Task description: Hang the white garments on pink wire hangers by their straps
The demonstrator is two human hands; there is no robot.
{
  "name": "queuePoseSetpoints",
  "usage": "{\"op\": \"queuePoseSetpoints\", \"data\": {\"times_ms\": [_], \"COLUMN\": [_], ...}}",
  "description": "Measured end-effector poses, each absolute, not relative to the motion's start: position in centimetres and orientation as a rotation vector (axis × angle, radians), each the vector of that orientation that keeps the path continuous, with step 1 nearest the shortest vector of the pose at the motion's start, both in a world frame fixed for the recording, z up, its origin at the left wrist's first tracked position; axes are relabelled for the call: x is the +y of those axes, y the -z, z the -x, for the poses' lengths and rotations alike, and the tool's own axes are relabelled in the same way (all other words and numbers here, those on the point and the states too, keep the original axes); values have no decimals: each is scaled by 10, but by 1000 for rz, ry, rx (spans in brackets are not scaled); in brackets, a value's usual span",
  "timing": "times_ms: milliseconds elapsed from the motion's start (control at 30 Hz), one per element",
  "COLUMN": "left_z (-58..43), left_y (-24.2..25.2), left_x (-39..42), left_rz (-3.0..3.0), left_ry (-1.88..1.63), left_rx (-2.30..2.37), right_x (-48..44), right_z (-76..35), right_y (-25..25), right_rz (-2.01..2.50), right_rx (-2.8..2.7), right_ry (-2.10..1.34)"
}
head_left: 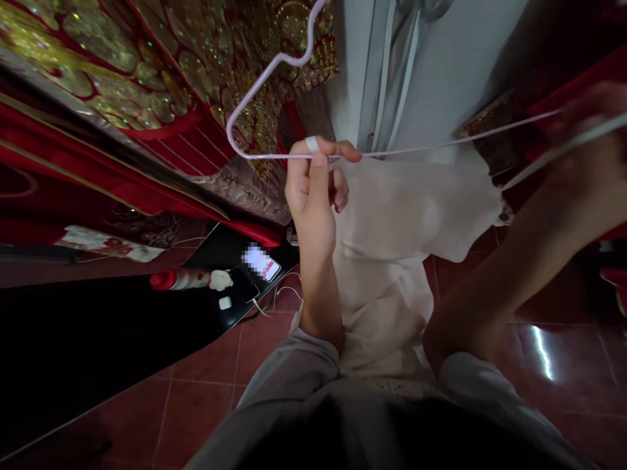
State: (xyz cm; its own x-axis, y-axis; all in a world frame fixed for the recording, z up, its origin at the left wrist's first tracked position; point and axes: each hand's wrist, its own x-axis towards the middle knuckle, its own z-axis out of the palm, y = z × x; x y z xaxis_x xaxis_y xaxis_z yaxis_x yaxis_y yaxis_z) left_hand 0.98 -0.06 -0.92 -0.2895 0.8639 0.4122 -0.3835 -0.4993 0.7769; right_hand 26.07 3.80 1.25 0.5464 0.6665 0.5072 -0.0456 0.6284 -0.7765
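The left hand (313,189) is pinched closed, thumb and forefinger clamped on the bottom bar of the thin lilac wire hanger (274,157). The sheer white cloth garment (401,215) hangs just below that grip and off to its right. Far along the bar the right hand (595,137) is a blur, so I cannot tell its hold. Keeping the bar level should, I reckon, stop the cloth sliding. Beyond, below-left of the grip, a phone (262,264) lies on the glossy black table (98,339), its screen unreadable; no writing shows

Spreading as red-brown tiled floor (206,382) beneath the left hand (313,186) and right hand (590,140). Running low, left of the left hand, as a black bench (98,339), carrying a lit phone (262,264), a red-capped bottle (183,279), a small white block (225,302), white cables (262,305).
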Motion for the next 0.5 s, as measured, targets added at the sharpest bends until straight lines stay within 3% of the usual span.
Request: {"op": "queuePoseSetpoints", "data": {"times_ms": [133, 300, 500], "left_z": [-9, 2, 61], "left_y": [12, 12, 30], "left_x": [-1, 0, 31], "left_rz": [-1093, -1061, -996], "left_ry": [-1918, -2092, -2702], "left_rx": [800, 928, 1269], "right_x": [14, 8, 8], "right_z": [-206, -186, -184], "right_y": [6, 17, 25], "right_rz": [863, 953, 910], "right_rx": [-1699, -1635, -1608], "right_ry": [-238, -140, -132]}}
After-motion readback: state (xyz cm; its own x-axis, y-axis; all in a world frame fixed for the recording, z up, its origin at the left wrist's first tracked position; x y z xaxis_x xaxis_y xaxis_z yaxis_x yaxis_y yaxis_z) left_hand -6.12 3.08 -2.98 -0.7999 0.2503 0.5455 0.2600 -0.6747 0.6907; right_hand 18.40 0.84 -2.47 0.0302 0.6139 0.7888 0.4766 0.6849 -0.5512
